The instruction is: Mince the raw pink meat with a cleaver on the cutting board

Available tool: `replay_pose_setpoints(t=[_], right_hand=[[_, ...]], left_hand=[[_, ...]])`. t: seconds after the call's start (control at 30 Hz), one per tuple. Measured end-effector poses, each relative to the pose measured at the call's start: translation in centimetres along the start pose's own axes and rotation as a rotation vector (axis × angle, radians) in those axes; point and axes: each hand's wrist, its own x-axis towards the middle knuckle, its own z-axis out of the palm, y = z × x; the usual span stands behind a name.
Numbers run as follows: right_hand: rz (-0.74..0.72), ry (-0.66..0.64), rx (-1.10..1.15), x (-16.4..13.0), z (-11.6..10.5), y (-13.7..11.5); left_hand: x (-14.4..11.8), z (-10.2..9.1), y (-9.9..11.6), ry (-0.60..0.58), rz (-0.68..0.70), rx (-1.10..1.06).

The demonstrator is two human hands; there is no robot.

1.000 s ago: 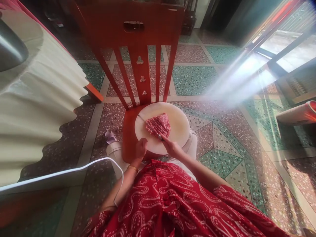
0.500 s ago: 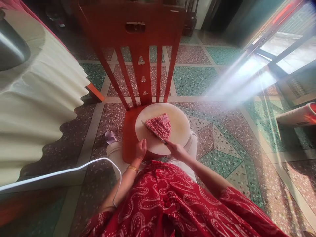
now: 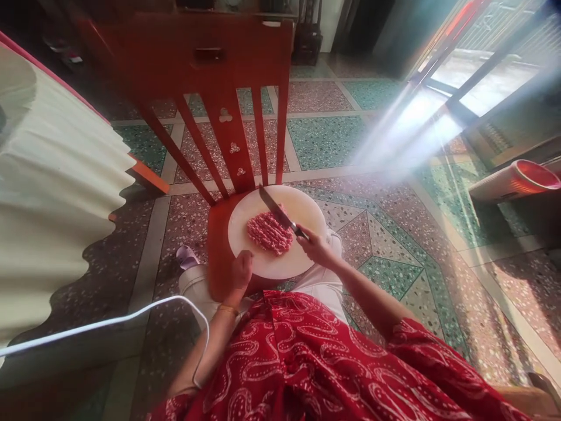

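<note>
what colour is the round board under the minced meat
White, seen in the head view: round board under pink minced meat.

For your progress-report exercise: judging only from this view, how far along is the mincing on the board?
Done: the meat already lies as a finely chopped heap on the round board. In hand: the right hand holds the knife slanted over the heap's far side, while the left hand steadies the board's near edge. Left: perhaps more passes; the heap sits on the board, not moved elsewhere.

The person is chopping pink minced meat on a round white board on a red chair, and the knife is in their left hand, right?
Not quite. The head view shows the knife in the right hand. The left hand rests at the board's near edge. The minced meat and red chair are as you said.
</note>
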Motion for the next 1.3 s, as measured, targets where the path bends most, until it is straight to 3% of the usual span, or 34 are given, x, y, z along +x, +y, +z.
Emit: replay_pose_setpoints(t=[0.1, 0.17, 0.3, 0.37, 0.53, 0.73, 0.93, 1.13, 1.3], right_hand=[[-0.125, 0.172, 0.044, 0.4, -1.1, -1.9], [-0.157, 0.236, 0.036, 0.2, -0.8, -1.7], [-0.005, -0.006, -0.018, -0.7, 0.6, 0.2], [0.066, -0.063, -0.034, -0.9, 0.6, 0.2], [-0.115, 0.082, 0.021, -1.0, 0.1, -0.8], [0.022, -0.083, 0.003, -1.2, 0.7, 0.9], [-0.155, 0.145, 0.029, -0.6, -0.6, -1.1], [0.081, -0.051, -0.029, -1.2, 0.2, -0.1], [-0.123, 0.199, 0.07, -1.1, -1.2, -2.3]], left_hand=[[1.0, 0.2, 0.2, 0.007, -0.012, -0.032], [1.5, 0.4, 0.0, 0.014, -0.006, -0.022], [1.9, 0.8, -0.7, 0.012, 0.026, 0.045], [1.9, 0.9, -1.1, 0.003, 0.038, 0.055], [1.8, 1.1, -1.5, -0.024, 0.04, 0.042], [1.9, 1.1, -1.8, 0.003, 0.072, 0.115], [1.9, 1.4, -2.1, -0.006, 0.035, 0.079], [1.8, 1.1, -1.4, 0.009, 0.087, 0.137], [1.8, 1.0, -1.4, -0.018, 0.061, 0.1]])
